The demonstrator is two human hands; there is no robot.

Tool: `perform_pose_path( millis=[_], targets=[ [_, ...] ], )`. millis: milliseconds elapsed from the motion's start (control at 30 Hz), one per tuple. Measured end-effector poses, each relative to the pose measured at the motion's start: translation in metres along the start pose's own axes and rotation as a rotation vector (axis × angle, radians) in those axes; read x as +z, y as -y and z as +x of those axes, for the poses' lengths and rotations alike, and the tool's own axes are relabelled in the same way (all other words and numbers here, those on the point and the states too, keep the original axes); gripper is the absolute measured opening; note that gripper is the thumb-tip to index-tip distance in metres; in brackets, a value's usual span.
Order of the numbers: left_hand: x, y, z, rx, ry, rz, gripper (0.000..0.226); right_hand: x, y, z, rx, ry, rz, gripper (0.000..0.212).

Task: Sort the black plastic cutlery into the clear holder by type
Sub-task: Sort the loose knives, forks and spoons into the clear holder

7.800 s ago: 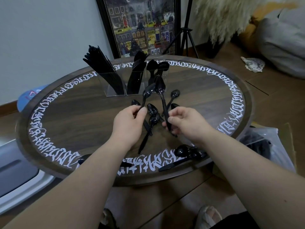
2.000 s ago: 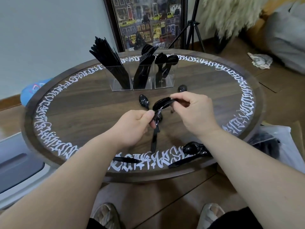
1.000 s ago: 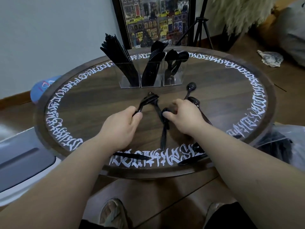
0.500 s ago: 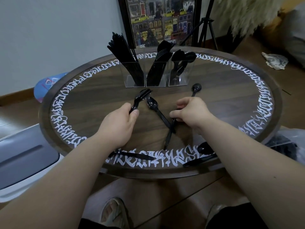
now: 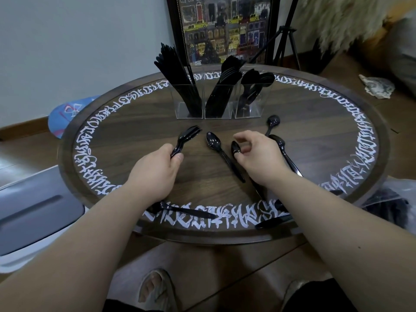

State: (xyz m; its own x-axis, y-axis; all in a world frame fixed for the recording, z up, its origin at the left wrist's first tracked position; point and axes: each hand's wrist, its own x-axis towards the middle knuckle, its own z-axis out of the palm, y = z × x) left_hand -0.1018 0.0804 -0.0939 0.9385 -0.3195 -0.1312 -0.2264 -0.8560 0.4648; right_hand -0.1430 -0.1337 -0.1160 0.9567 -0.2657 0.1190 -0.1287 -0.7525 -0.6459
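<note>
My left hand (image 5: pixel 155 174) grips a small bundle of black forks (image 5: pixel 188 137), tines pointing up and away. My right hand (image 5: pixel 258 158) pinches a black spoon (image 5: pixel 236 147) near its bowl, just above the table. Another spoon (image 5: pixel 221 152) lies flat between my hands. Two more spoons (image 5: pixel 273 121) (image 5: pixel 286 154) lie to the right of my right hand. The clear holder (image 5: pixel 219 106) stands at the back, with knives left, forks (image 5: pixel 227 86) in the middle and spoons (image 5: pixel 256 86) right.
The round dark table (image 5: pixel 126 140) has a white script border. A black knife (image 5: pixel 191 212) and another black piece (image 5: pixel 273 221) lie at its near edge. A plastic bag (image 5: pixel 387 199) sits off the right side, a framed picture (image 5: pixel 222 28) and tripod behind.
My right hand has lifted slightly and now pinches a spoon by its bowl end. My left hand keeps holding the forks, shifted a little left.
</note>
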Motion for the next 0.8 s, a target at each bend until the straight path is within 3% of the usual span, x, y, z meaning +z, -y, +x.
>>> perform_pose_path(
  millis=[133,233,333,500,667,800],
  targets=[
    [-0.002,0.004,0.0,-0.004,0.009,0.016,0.027,0.0,0.0,-0.002,-0.128,-0.008,-0.059,0.034],
    [-0.002,0.006,-0.001,-0.013,0.006,0.013,0.027,-0.001,0.002,-0.004,-0.189,0.054,-0.127,0.04],
    [-0.003,0.008,-0.001,-0.012,0.005,0.011,0.026,-0.007,-0.001,-0.006,-0.135,0.105,-0.211,0.043],
    [-0.003,0.008,-0.003,0.004,0.03,-0.014,0.022,-0.01,-0.008,-0.008,-0.037,0.186,-0.337,0.026],
    [-0.003,0.009,-0.004,0.007,0.012,-0.053,0.02,-0.006,-0.001,-0.003,0.064,0.033,-0.198,0.007],
    [-0.004,0.013,-0.001,-0.02,0.007,-0.07,0.018,0.007,0.019,0.004,0.05,-0.085,-0.045,0.012]
  ],
)
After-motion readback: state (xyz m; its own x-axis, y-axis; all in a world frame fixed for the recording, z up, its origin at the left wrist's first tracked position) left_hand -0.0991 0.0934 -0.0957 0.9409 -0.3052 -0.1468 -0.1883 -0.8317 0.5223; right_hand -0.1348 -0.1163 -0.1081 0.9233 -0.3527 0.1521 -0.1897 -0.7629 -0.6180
